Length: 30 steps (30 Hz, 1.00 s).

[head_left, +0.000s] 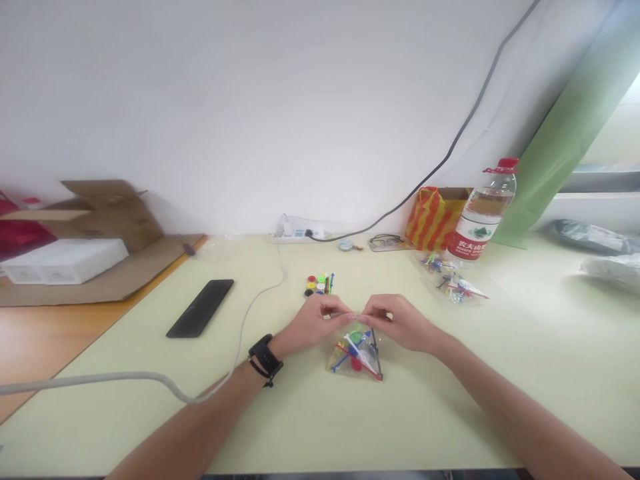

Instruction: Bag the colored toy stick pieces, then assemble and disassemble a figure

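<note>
A clear plastic bag (341,362) hangs just over the table, its top edge pinched between both hands. Inside it are colourful plastic arrows and round pieces in red, green, blue, white and black. My left hand (319,321), with a black watch (265,355) on the wrist, is closed on the bag's upper edge. Close beside it, my right hand (399,323) pinches the same edge, fingertips nearly meeting. Just behind the left hand lie small coloured discs (311,285) and a few upright-pointing arrows (331,283).
Two more such bags (457,287) lie at the right near a large water bottle (479,220) and a striped bag (433,217). Left are a black phone-like slab (201,309), a cable (245,313) and a cardboard box (110,207). A power strip (295,233) runs along the wall.
</note>
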### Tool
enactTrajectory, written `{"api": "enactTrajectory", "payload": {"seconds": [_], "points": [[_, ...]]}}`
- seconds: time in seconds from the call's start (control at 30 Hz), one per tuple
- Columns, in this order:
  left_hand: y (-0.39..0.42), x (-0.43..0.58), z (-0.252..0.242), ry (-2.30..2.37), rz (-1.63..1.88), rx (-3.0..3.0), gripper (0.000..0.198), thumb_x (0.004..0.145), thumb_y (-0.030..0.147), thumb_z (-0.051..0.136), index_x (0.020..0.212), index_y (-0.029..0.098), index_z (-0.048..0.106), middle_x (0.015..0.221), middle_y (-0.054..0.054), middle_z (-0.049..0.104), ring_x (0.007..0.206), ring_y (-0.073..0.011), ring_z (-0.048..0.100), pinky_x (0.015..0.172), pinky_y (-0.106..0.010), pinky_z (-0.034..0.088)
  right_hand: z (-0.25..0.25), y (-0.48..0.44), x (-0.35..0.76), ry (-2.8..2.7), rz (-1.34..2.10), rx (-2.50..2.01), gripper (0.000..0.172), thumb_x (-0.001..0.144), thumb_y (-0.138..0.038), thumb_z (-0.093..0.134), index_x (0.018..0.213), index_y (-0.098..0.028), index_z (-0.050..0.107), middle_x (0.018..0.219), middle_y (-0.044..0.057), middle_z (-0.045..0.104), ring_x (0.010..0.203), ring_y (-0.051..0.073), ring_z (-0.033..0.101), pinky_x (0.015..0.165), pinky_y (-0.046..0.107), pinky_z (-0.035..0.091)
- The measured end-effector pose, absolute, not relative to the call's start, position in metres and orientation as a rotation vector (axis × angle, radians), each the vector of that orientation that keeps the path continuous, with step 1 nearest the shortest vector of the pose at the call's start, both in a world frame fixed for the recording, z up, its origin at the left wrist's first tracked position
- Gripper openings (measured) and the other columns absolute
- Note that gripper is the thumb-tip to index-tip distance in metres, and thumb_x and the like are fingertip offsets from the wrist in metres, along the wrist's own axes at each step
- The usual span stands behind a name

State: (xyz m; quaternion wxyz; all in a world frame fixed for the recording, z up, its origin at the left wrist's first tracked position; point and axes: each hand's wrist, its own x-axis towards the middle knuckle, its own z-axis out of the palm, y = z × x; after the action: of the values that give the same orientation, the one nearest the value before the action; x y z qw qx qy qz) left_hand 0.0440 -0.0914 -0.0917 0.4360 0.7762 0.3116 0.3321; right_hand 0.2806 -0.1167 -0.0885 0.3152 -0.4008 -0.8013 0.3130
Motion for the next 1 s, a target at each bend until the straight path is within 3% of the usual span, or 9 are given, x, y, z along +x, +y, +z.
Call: {"api": "enactTrajectory", "payload": {"seconds": [0.33,0.57,0.7,0.8,0.9,1.0], "points": [[-0.086,0.046,-0.098,0.819,0.841,1.769,0.031,0.087,0.042,0.075,0.079,0.012,0.079,0.072,-0.005,0.070,0.065,-0.0131,0.056,0.060,-0.024,0.041,-0.081,-0.108,0.300,-2.090,0.866,-1.158,0.057,0.089,-0.056,0.068,0.056,-0.019,0.041,0.055,-0.006,0.036,0.054,0.009,0.029,0.050,0.025,0.025],[-0.083,0.044,-0.099,0.862,0.847,1.764,0.032,0.088,0.043,0.073,0.082,0.013,0.080,0.074,-0.008,0.074,0.066,-0.0148,0.061,0.063,-0.026,0.046,-0.076,-0.108,0.304,-2.090,0.922,-1.168,0.054,0.094,-0.052,0.062,0.057,-0.019,0.038,0.057,-0.006,0.033,0.055,0.009,0.028,0.051,0.026,0.025],[-0.085,0.044,-0.097,0.841,0.831,1.726,0.030,0.087,0.043,0.074,0.083,0.013,0.079,0.074,-0.007,0.074,0.065,-0.0146,0.061,0.058,-0.024,0.044,-0.075,-0.108,0.307,-2.131,0.959,-1.145,0.044,0.093,-0.048,0.064,0.063,-0.018,0.056,0.059,-0.004,0.047,0.057,0.011,0.039,0.054,0.025,0.033],[-0.089,0.046,-0.095,0.835,0.842,1.747,0.028,0.088,0.041,0.074,0.083,0.013,0.078,0.074,-0.006,0.072,0.067,-0.0145,0.061,0.061,-0.024,0.046,-0.076,-0.110,0.301,-2.094,0.966,-1.097,0.030,0.094,-0.047,0.064,0.084,-0.019,0.071,0.073,0.001,0.063,0.065,0.014,0.051,0.062,0.026,0.042],[-0.093,0.047,-0.093,0.844,0.862,1.825,0.027,0.091,0.040,0.071,0.085,0.014,0.077,0.076,-0.005,0.072,0.069,-0.0143,0.061,0.064,-0.025,0.046,-0.081,-0.114,0.289,-2.056,0.956,-1.064,0.029,0.094,-0.045,0.064,0.087,-0.019,0.072,0.077,0.002,0.065,0.068,0.014,0.053,0.064,0.027,0.044],[-0.095,0.047,-0.093,0.859,0.844,1.867,0.027,0.092,0.040,0.069,0.100,0.016,0.078,0.077,-0.004,0.071,0.070,-0.0145,0.061,0.064,-0.025,0.046,-0.086,-0.118,0.279,-2.048,0.922,-1.072,0.030,0.096,-0.043,0.060,0.081,-0.018,0.067,0.074,0.001,0.062,0.067,0.014,0.050,0.061,0.026,0.041]]}}
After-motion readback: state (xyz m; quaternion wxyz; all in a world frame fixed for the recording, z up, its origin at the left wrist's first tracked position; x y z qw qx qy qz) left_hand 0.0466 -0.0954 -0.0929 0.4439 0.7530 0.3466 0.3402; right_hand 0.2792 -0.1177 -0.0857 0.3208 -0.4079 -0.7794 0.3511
